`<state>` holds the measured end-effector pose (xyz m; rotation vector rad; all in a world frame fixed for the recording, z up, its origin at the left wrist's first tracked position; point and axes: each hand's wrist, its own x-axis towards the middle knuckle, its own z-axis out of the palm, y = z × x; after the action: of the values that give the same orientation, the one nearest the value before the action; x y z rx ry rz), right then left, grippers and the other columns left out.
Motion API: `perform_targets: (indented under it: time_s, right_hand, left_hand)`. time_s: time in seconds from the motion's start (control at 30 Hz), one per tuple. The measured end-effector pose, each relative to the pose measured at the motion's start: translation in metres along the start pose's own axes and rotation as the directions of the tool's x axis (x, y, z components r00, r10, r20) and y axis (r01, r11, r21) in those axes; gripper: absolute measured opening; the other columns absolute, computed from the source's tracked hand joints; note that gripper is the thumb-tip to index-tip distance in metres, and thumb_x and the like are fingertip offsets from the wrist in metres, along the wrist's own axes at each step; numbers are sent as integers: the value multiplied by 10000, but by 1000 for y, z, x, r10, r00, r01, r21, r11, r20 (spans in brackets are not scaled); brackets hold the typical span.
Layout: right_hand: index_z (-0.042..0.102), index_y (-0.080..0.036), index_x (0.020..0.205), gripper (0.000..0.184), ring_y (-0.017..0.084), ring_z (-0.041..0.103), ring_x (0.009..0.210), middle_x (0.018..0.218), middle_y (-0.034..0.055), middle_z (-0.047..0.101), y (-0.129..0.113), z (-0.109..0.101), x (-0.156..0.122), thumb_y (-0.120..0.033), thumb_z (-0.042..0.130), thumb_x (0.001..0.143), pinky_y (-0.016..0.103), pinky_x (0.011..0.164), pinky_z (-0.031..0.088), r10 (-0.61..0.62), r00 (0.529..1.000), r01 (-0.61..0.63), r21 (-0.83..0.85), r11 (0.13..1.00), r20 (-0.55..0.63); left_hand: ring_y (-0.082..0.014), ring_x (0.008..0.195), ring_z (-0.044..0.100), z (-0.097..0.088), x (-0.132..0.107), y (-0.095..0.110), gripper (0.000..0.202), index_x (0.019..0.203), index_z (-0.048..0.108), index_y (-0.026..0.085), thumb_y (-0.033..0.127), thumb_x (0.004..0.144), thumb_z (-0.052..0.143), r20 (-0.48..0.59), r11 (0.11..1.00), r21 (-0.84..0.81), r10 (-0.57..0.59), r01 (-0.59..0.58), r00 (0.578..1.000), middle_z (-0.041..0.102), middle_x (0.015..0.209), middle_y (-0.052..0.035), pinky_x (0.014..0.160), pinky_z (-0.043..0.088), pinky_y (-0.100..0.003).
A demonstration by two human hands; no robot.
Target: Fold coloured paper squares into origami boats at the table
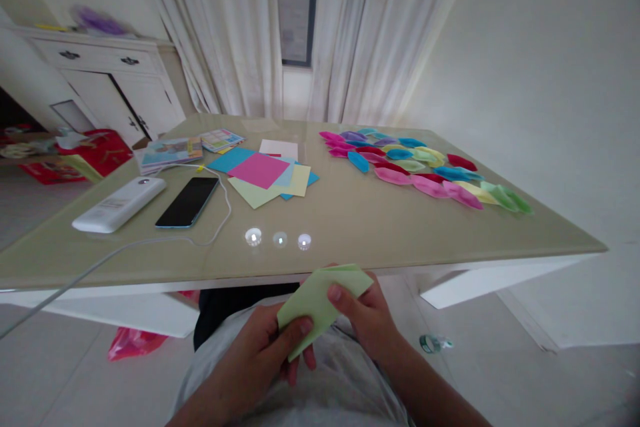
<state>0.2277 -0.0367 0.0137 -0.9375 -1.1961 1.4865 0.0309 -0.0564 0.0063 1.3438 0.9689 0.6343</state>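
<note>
A folded sheet of light green paper [323, 303] is held between both hands, over my lap just below the table's front edge. My left hand [275, 340] grips its lower left end, thumb on top and fingertips showing underneath. At the upper right end my right hand [365, 313] pinches it, thumb pressed on the face and the other fingers mostly hidden behind. Flat coloured paper sheets, with a pink sheet [260, 169] on top, lie on the table beyond. To their right rest several folded paper pieces [400, 175] in many colours, in loose rows.
A white power bank [120, 205], a black-screened phone [187, 203] and a white cable [227, 203] occupy the table's left side. Booklets [170, 152] are stacked behind them. A red plastic bag [135, 343] and a bottle [433, 343] lie on the floor.
</note>
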Motion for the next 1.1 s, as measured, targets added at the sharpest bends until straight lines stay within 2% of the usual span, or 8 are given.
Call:
perform_targets:
  time_s: [0.13,0.33,0.4,0.47,0.53,0.6,0.93,1.1]
  right_hand:
    - [786,-153,1051,671,228,703,770,935,121,778,11,-2,2,-792,612,946,329,661,572,113,994,-113,-6,994,5]
    - [832,-195,887,707,269,716,935,928,128,812,-18,-46,20,-666,355,1113,396,845,550,-362,909,292,-304,907,-207]
    - [807,-228,1181,572,278,709,1037,1184,133,796,-24,-49,15,-648,427,1104,406,867,548,-527,845,420,-498,758,-90]
    - [698,-274,1410,645,327,654,1251,1417,134,710,-25,-43,6,-717,698,942,449,1010,526,-609,762,568,-678,466,220]
    - [700,-364,1396,542,290,668,1228,1400,63,744,-23,-35,-2,-582,820,915,428,1071,485,-577,649,683,-714,156,495]
    - [717,-368,1356,443,252,691,1139,1330,25,789,-19,-28,-5,-489,828,944,396,1038,481,-541,599,711,-703,20,591]
    - [566,-271,1528,516,294,647,1289,1475,152,673,-4,-24,5,-357,719,1043,444,1066,488,-664,637,593,-800,97,392]
    - [673,-276,1377,397,252,714,1059,1171,88,791,-1,-25,14,-153,734,1004,418,944,548,-733,629,595,-766,242,257]
  left_hand:
    - [-124,518,572,2,3,-2,578,768,752,157,652,1005,571,36,1000,-17,-24,24,999,666,622,-18,537,417,-229]
    - [-97,465,517,-14,2,-7,603,694,718,143,670,972,623,-18,996,-43,-81,80,997,596,542,11,499,394,-213]
    - [-94,455,511,-15,4,-8,620,691,728,134,674,976,619,-65,995,-60,-85,82,994,592,534,6,491,393,-213]
    - [-95,441,509,-14,6,-9,612,705,729,132,683,956,647,-102,994,-77,-86,79,991,623,559,-9,468,387,-217]
    - [-90,436,487,-12,9,-10,594,722,700,144,703,920,686,-134,994,-86,-73,62,988,641,590,-10,446,364,-215]
    - [-81,444,438,-11,9,-10,579,745,656,165,718,914,685,-172,995,-88,-59,45,983,603,575,17,441,328,-207]
    - [-183,749,653,-22,2,0,386,892,697,223,516,1075,522,-207,931,353,176,-94,962,714,790,-11,739,489,-258]
    - [-186,720,693,-25,3,-2,355,902,690,236,511,1062,533,-212,919,388,164,-72,963,731,760,-13,640,490,-221]
